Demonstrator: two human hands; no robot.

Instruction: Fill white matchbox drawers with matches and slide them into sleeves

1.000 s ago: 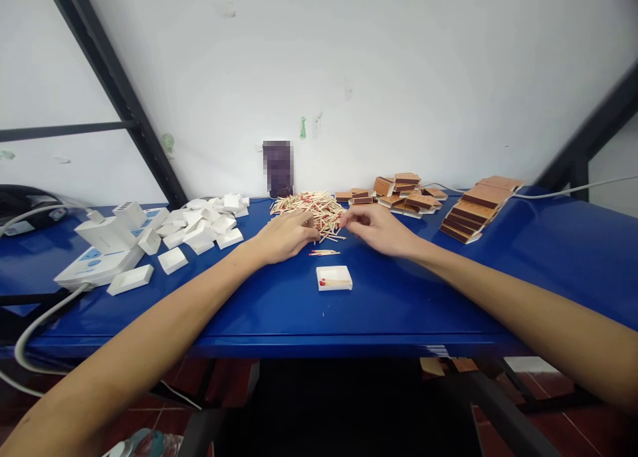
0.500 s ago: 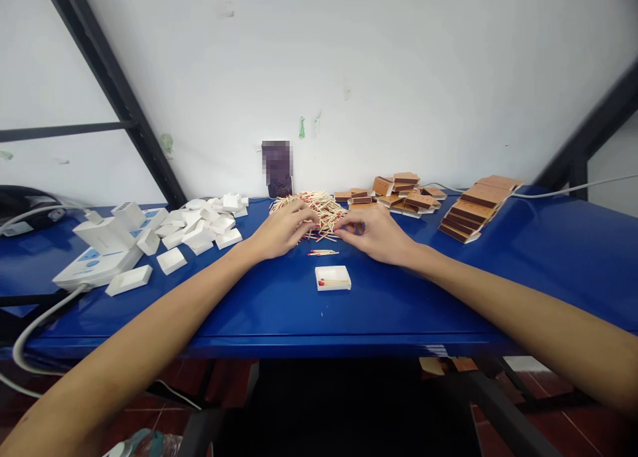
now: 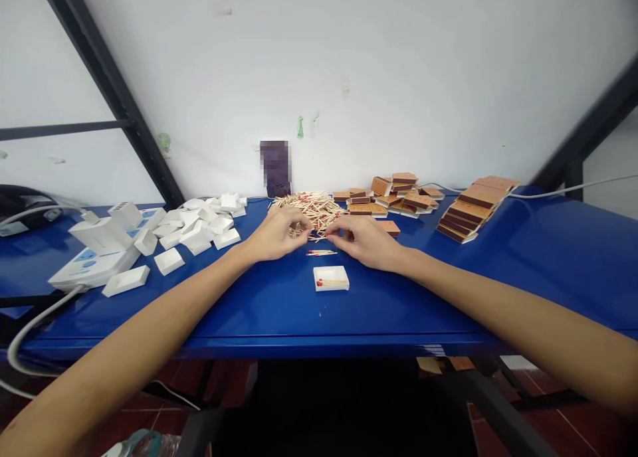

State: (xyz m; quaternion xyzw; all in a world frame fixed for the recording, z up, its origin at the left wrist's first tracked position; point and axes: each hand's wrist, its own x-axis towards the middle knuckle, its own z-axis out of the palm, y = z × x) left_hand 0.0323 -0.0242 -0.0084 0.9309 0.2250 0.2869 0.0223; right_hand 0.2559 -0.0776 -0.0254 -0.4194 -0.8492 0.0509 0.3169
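A heap of red-tipped matches [image 3: 319,208] lies in front of me. At its near edge my left hand [image 3: 283,233] has thumb and fingers pinched together on matches. Opposite it, my right hand [image 3: 366,240] pinches matches too, its fingertips a short gap from the left ones. How many each hand holds is too small to tell. Just below the fingers, a small row of matches [image 3: 321,252] lies on the table. Closer to me sits a white matchbox tray [image 3: 331,286] with a few matches along its near side.
White empty trays [image 3: 199,224] are heaped on the left, beside a white power strip [image 3: 94,268] with plugs. Brown matchbox sleeves [image 3: 411,198] lie at the back right, with a leaning stack of sleeves [image 3: 476,208] farther right. Behind everything is a wall [image 3: 399,78].
My left fingers have closed into a pinch. The right hand has shifted slightly left and nearer, toward the left fingertips, uncovering some sleeves behind it. The tray and row of matches stay put.
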